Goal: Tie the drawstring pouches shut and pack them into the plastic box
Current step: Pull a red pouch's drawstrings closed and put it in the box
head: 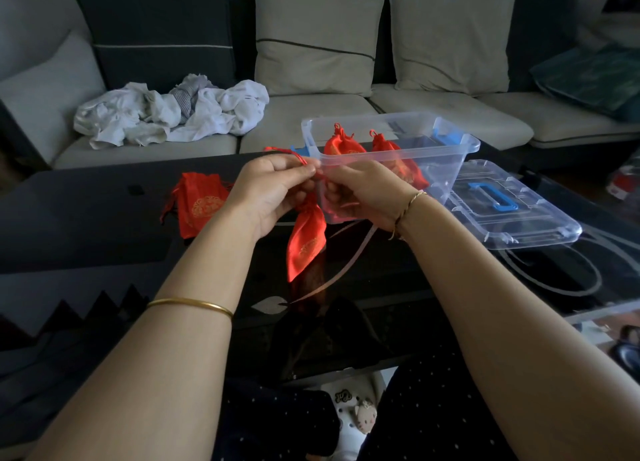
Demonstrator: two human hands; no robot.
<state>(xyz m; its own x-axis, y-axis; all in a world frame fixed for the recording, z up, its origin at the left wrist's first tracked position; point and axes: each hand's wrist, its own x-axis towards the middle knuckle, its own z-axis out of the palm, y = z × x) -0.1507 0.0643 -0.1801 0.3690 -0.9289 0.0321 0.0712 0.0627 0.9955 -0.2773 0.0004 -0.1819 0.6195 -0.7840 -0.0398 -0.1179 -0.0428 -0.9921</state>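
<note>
Both hands [266, 190] [363, 194] on one pouch [307, 241] (red)

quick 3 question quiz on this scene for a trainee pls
1. True or false: the lid lies on the table beside the plastic box, not on it.
2. How many red pouches show inside the box? A one, B two, C five.
3. Fill the gap: the left hand and right hand both pinch the neck of a hanging pouch, while the loose pouches wait on the table to the person's ____.
Key: 1 true; 2 B; 3 left.
</note>
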